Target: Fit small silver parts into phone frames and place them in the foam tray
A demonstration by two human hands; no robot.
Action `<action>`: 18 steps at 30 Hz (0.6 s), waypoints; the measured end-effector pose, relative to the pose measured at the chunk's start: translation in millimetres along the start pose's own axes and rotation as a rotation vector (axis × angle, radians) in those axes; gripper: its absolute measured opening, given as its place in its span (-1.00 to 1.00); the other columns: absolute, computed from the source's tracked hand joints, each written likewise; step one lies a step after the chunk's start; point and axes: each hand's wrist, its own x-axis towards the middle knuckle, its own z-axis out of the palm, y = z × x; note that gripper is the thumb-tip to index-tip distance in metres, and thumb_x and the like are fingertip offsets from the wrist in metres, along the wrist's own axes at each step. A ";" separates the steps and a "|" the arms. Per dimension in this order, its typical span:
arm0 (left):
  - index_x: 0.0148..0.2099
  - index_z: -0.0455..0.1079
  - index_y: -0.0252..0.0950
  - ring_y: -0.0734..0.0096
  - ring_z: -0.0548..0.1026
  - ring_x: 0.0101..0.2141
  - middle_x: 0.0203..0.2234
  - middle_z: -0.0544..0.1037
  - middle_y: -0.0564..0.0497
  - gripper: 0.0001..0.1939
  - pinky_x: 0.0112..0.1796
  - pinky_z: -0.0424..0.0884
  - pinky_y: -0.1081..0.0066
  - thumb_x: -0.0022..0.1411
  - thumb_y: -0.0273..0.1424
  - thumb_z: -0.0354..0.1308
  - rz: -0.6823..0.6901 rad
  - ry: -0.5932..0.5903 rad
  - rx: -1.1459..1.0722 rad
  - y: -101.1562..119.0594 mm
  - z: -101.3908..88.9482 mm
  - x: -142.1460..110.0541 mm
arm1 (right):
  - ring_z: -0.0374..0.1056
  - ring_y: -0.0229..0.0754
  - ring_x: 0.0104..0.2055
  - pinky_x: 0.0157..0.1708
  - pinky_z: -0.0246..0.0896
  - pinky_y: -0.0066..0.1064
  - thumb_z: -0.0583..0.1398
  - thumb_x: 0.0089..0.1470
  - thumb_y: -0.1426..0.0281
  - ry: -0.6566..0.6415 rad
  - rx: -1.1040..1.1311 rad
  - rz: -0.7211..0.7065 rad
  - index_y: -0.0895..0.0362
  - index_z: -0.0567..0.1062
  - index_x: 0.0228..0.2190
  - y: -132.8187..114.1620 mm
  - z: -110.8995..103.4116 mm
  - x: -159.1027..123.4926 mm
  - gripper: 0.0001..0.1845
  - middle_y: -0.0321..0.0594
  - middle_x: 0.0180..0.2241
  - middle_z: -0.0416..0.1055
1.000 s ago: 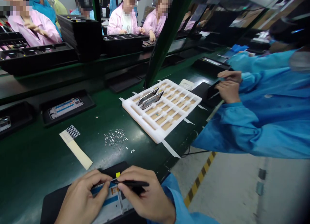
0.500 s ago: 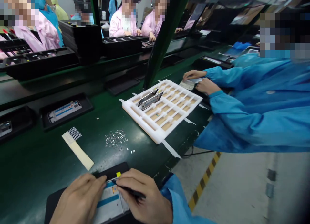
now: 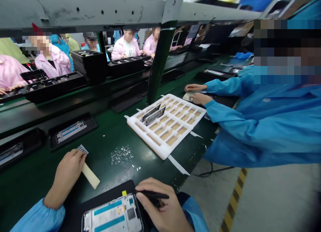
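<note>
My left hand (image 3: 69, 168) has its fingers pinched at the upper part of a cream paper strip (image 3: 90, 176); black-and-white striped pieces show at the strip's top end. My right hand (image 3: 160, 202) holds slim black tweezers (image 3: 155, 194), their tip beside the upper right corner of a phone frame (image 3: 110, 217). This silver frame has blue strips and a yellow tab (image 3: 124, 193) at its top edge. It lies on a black tray (image 3: 100, 198) at the table's front, and neither hand covers it.
Small loose pieces (image 3: 122, 156) lie scattered on the green table. A white foam rack (image 3: 164, 153) holds two upright phone frames (image 3: 155, 115). Black trays (image 3: 72, 131) with frames stand at left. At right, a co-worker's hands (image 3: 197, 93) work near the rack.
My left hand has left the phone frame and moved up-left onto the paper strip. My right hand with the tweezers has drawn slightly right, off the frame. The camera view has tilted up.
</note>
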 end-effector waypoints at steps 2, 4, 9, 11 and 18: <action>-0.11 0.53 -0.33 0.32 0.64 -0.18 -0.19 0.65 0.00 -0.83 -0.09 0.61 0.20 0.48 -0.31 0.27 0.029 -0.009 0.056 1.5 4.0 -0.8 | 0.66 -0.09 -0.31 -0.28 0.59 -0.41 0.32 0.25 0.49 0.021 -0.014 0.001 0.12 0.73 -0.26 3.4 -2.7 -2.7 -0.87 -0.11 -0.33 0.69; -0.13 0.52 -0.33 0.32 0.63 -0.19 -0.22 0.64 0.02 -0.84 -0.08 0.60 0.19 0.48 -0.33 0.27 0.058 -0.009 0.107 3.1 6.0 -3.6 | 0.66 -0.09 -0.30 -0.27 0.58 -0.41 0.32 0.25 0.48 0.028 -0.019 0.010 0.11 0.73 -0.25 6.9 -3.6 -5.0 -0.87 -0.11 -0.32 0.69; -0.14 0.50 -0.35 0.22 0.66 -0.27 -0.29 0.66 -0.12 -0.69 -0.19 0.60 0.22 0.59 -0.40 -0.04 0.161 0.001 0.131 3.6 -1.1 -11.5 | 0.65 -0.07 -0.25 -0.21 0.59 -0.35 0.28 0.32 0.46 0.029 0.001 -0.013 0.11 0.70 -0.19 7.1 -4.5 -4.4 -0.85 -0.10 -0.28 0.68; -0.09 0.51 -0.36 0.07 0.68 -0.24 -0.22 0.68 -0.27 -0.57 -0.20 0.60 0.15 0.60 -0.39 -0.20 0.212 0.030 0.109 8.7 -9.8 -20.2 | 0.64 -0.04 -0.15 -0.10 0.60 -0.29 0.21 0.37 0.46 0.003 -0.012 -0.057 0.11 0.68 -0.15 1.1 -6.4 -2.5 -0.80 -0.05 -0.17 0.67; 0.13 0.50 -0.22 0.23 0.68 -0.15 -0.11 0.70 -0.07 -0.72 -0.11 0.55 0.30 0.59 -0.32 -0.01 0.588 0.148 -0.147 75.3 -40.2 -92.5 | 0.57 -0.07 -0.17 -0.14 0.55 -0.33 0.12 0.40 0.50 -0.356 -0.363 -0.232 0.12 0.54 0.10 -18.2 5.1 -9.9 -0.67 -0.05 -0.07 0.59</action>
